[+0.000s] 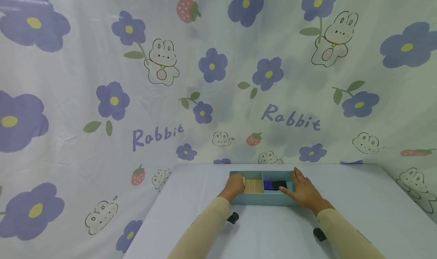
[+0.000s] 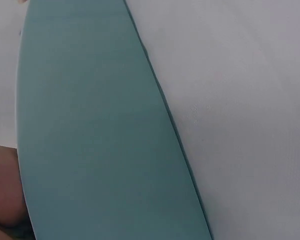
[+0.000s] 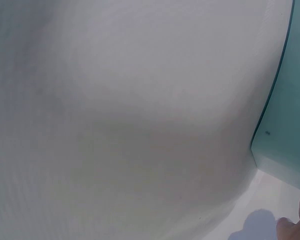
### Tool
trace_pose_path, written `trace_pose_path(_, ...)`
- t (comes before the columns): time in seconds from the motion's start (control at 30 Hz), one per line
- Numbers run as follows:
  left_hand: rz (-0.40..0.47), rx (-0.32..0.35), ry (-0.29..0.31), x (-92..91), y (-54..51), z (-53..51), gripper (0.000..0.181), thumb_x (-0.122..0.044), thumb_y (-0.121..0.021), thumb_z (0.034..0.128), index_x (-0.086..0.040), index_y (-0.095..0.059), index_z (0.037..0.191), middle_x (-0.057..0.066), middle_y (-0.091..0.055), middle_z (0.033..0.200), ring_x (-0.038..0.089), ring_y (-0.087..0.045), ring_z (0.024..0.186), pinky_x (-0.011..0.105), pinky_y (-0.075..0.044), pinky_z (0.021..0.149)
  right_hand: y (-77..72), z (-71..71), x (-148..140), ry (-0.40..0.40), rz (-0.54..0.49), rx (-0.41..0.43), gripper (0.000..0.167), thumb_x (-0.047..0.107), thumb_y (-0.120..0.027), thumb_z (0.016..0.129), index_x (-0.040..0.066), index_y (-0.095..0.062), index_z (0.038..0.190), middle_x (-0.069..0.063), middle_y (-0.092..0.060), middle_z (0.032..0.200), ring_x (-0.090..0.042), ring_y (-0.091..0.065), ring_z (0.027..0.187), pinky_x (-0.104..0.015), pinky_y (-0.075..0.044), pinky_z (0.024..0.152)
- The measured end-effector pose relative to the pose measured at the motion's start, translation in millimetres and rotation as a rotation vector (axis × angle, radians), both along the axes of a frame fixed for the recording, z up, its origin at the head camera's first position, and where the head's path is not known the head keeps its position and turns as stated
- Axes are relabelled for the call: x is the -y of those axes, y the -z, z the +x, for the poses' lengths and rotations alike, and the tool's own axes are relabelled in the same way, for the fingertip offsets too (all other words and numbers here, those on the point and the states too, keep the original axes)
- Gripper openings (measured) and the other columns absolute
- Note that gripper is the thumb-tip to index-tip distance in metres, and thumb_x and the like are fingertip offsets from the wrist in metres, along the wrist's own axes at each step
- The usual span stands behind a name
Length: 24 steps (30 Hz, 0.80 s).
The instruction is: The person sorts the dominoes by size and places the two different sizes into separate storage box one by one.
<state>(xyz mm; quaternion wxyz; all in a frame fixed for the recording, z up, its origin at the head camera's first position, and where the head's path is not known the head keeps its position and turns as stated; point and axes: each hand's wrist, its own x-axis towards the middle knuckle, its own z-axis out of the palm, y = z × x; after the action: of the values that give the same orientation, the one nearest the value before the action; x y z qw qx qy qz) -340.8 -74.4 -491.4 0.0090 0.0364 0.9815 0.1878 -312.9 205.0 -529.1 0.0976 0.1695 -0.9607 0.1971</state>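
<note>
A blue-green box [image 1: 264, 199] with a divider stands on the table. Pale wooden blocks [image 1: 254, 186] stand side by side in its left compartment. A purple piece [image 1: 268, 185] and a black piece [image 1: 280, 185] lie in the right one. My left hand [image 1: 234, 186] is at the box's left end, fingers curled against the leftmost wooden block; its fingertips are hidden. In the left wrist view, part of that hand [image 2: 6, 187] shows past the box wall. My right hand [image 1: 306, 192] rests on the box's right end with fingers extended, its thumb reaching over the front rim.
A white cloth covers the table [image 1: 273, 232]. Behind it hangs a curtain [image 1: 232, 99] printed with flowers and rabbits. Dark wrist-worn pieces stick out below the left sleeve [image 1: 208, 223] and beside the right sleeve [image 1: 341, 228].
</note>
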Motion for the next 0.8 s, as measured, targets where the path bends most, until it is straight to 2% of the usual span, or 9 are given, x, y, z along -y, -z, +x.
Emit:
trace_pose_path(0.17,0.013,0.036,-0.008,-2.0,-3.6,2.1,0.004,0.005,-0.064,0.0841,0.002,-0.065,0.087,0.006,-0.058,0.074,0.019,-0.05,0.063,0.029,-0.044,0.053,0.0,-0.2,-0.1,0.004,-0.001,0.001,0.104,0.068,-0.043,0.093,-0.018,-0.02,0.145,-0.032,-0.011,0.155,-0.047,-0.015,0.141,-0.062,-0.016,0.111)
trace_pose_path(0.33,-0.04,0.073,0.016,-2.9,-6.0,1.8,0.003,0.003,-0.067,0.0837,0.001,-0.066,0.085,0.005,-0.058,0.075,0.018,-0.05,0.065,0.029,-0.046,0.058,0.6,0.0,0.6,-0.003,-0.007,0.002,0.104,0.068,-0.045,0.092,-0.019,-0.02,0.145,-0.033,-0.012,0.155,-0.048,-0.015,0.141,-0.062,-0.016,0.11)
trace_pose_path(0.5,-0.03,0.11,0.0,-3.4,-4.6,0.6,0.005,0.002,-0.066,0.0859,0.002,-0.067,0.091,0.005,-0.058,0.077,0.019,-0.05,0.068,0.03,-0.047,0.06,1.8,-0.4,1.2,-0.003,-0.004,0.002,0.104,0.068,-0.044,0.092,-0.019,-0.021,0.144,-0.033,-0.012,0.155,-0.048,-0.016,0.14,-0.063,-0.016,0.11)
trace_pose_path(0.8,-0.022,0.107,0.009,-5.2,-1.5,-2.6,0.006,0.003,-0.064,0.0867,0.002,-0.068,0.092,0.005,-0.058,0.077,0.018,-0.05,0.066,0.028,-0.044,0.056,0.6,0.2,0.4,0.001,-0.003,-0.002,0.105,0.068,-0.044,0.092,-0.019,-0.02,0.145,-0.033,-0.012,0.155,-0.049,-0.016,0.14,-0.063,-0.016,0.109)
